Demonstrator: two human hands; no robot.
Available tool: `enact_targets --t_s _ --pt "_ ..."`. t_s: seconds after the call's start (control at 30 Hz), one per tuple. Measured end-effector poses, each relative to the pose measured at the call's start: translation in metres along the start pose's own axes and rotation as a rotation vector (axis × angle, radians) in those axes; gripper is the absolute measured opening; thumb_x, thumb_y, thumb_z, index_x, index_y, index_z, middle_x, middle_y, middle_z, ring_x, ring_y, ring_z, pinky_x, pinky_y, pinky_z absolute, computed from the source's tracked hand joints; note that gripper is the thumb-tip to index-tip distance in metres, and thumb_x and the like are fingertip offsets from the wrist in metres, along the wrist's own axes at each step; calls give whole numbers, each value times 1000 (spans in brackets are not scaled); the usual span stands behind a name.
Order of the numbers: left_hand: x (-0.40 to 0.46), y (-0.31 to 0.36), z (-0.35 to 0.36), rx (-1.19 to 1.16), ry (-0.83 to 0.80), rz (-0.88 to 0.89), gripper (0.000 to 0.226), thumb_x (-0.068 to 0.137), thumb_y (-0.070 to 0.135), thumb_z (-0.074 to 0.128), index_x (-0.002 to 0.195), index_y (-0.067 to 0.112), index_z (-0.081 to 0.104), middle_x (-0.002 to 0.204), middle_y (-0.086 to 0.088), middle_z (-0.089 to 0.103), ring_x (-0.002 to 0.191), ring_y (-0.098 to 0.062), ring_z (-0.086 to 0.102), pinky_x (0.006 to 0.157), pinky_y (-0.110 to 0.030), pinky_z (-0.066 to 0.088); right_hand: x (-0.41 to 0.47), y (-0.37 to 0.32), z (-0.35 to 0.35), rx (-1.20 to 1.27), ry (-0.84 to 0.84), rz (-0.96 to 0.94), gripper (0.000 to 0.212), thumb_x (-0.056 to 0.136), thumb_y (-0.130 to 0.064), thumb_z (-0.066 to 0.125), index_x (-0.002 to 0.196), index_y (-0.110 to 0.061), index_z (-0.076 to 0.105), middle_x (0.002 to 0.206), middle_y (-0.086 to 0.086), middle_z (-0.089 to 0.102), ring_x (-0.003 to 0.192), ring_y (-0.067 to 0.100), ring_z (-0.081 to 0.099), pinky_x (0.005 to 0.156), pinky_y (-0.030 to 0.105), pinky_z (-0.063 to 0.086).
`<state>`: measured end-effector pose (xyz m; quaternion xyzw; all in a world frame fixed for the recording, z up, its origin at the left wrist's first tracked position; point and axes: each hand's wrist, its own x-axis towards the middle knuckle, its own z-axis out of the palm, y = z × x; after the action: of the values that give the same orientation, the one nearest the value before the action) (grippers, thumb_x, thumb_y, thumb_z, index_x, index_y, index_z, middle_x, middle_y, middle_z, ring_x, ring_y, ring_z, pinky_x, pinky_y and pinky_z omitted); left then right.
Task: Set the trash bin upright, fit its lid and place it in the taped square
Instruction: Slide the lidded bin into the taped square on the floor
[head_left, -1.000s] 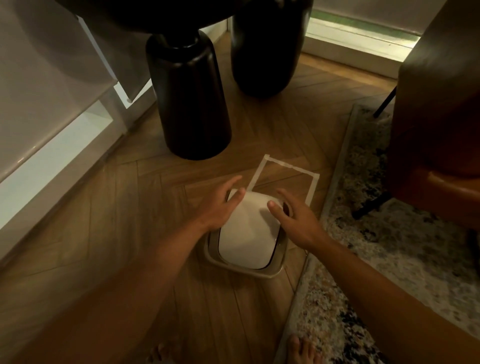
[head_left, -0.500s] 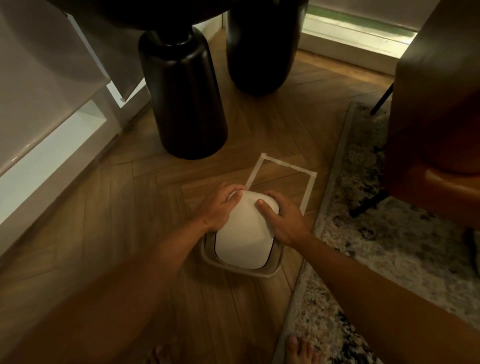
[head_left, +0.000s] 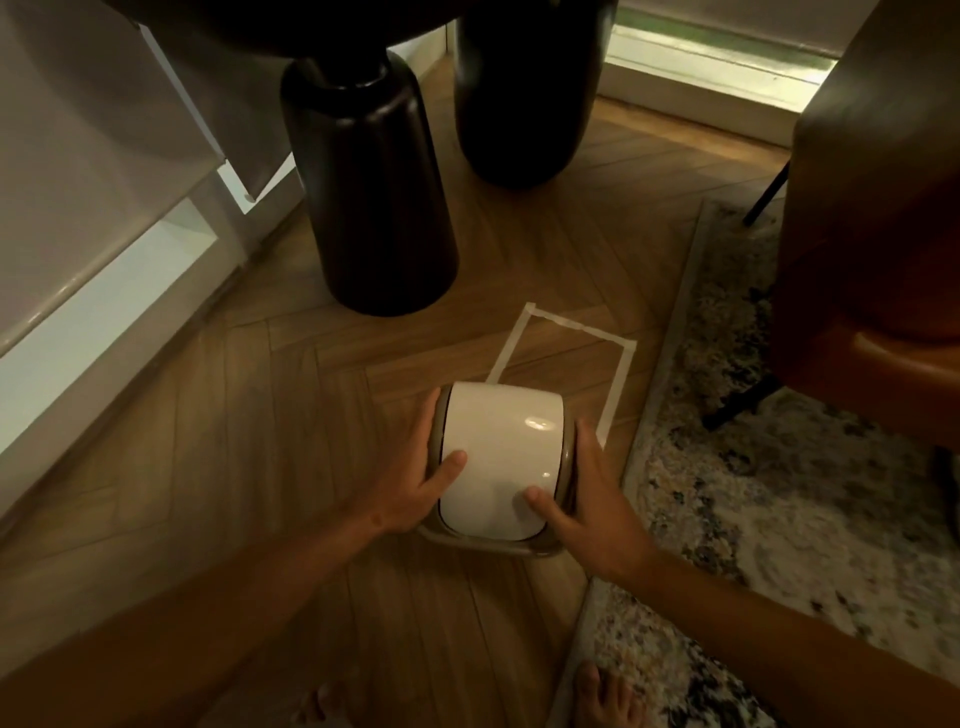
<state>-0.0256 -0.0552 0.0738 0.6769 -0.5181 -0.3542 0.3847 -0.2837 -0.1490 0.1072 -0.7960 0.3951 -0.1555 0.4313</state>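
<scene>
The trash bin (head_left: 488, 546) stands upright on the wood floor, its grey-beige rim showing around a white swing lid (head_left: 501, 457) seated on top. My left hand (head_left: 415, 483) grips the bin's left side, thumb on the lid. My right hand (head_left: 597, 504) clasps the right side, thumb also on the lid. The taped square (head_left: 566, 325) of pale masking tape lies just beyond the bin. The bin's far edge overlaps the square's near side and hides it.
Two tall dark vases (head_left: 371, 182) (head_left: 524, 88) stand behind the square. A patterned rug (head_left: 779, 467) borders it on the right, with a brown leather chair (head_left: 872, 208) over it. White cabinet base (head_left: 104, 291) runs along the left. My bare toes (head_left: 602, 696) show at the bottom.
Both hands slid from the lid's far end down to the bin's sides, thumbs resting on the lid. The lid now sits level in the rim.
</scene>
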Motion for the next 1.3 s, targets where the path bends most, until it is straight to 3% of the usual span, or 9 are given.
enact_targets --t_s 0.17,0.23,0.33,0.53,0.7,0.87,1.0,1.2,1.3 --pt "-23 -17 22 -105 234 -83 89 89 73 57 157 55 2 154 24 39 135 -9 51 104 -48 53 -30 10 36 73 29 21 97 94 -70 57 163 -47 -9 162 -37 19 146 -11 28 109 7 36" --pt "-29 -20 27 -128 322 -101 81 84 76 60 149 61 13 143 32 44 129 -6 55 100 -42 55 -28 15 44 140 9 57 96 96 -66 56 165 -41 -7 167 -21 25 148 2 36 112 27 46" --pt "-42 -24 35 -97 421 -216 77 70 89 60 129 60 20 134 10 54 120 -19 63 92 -43 59 -24 27 53 150 34 65 96 97 -63 55 167 -32 -3 170 -9 25 154 10 28 121 47 37" --pt "-58 -28 63 -62 423 -36 99 87 69 61 161 17 20 156 28 34 140 10 38 106 -4 33 -28 48 70 117 104 18 99 95 -67 56 164 -42 -12 173 -16 3 156 10 23 108 24 49" --pt "-27 -41 60 -142 404 -16 83 93 65 57 160 41 14 154 31 39 138 0 47 106 -20 45 -8 61 73 118 178 -17 101 97 -59 60 167 -30 -6 174 -3 5 154 22 32 95 42 60" --pt "13 -50 59 -141 383 33 84 93 62 59 161 33 19 151 20 48 134 -10 55 103 -41 54 17 65 67 73 260 -51 100 99 -58 55 167 -16 -4 174 6 7 158 28 21 117 39 38" --pt "49 -48 53 -86 390 74 85 94 62 58 160 22 24 150 14 49 134 -12 55 103 -46 54 40 67 60 110 262 -47 101 99 -54 55 166 -11 -7 174 12 5 159 31 17 120 56 34" --pt "86 -50 43 -32 355 128 87 93 63 60 161 24 22 152 21 47 136 -8 53 104 -40 53 68 75 56 58 350 -117 101 100 -46 60 164 4 1 168 26 13 153 -8 12 105 -3 28" --pt "107 -44 42 7 346 135 88 92 66 59 161 26 20 149 13 51 133 -5 54 102 -37 53 87 82 46 15 380 -170 99 98 -36 63 163 7 2 166 31 15 149 -17 11 99 -9 25"
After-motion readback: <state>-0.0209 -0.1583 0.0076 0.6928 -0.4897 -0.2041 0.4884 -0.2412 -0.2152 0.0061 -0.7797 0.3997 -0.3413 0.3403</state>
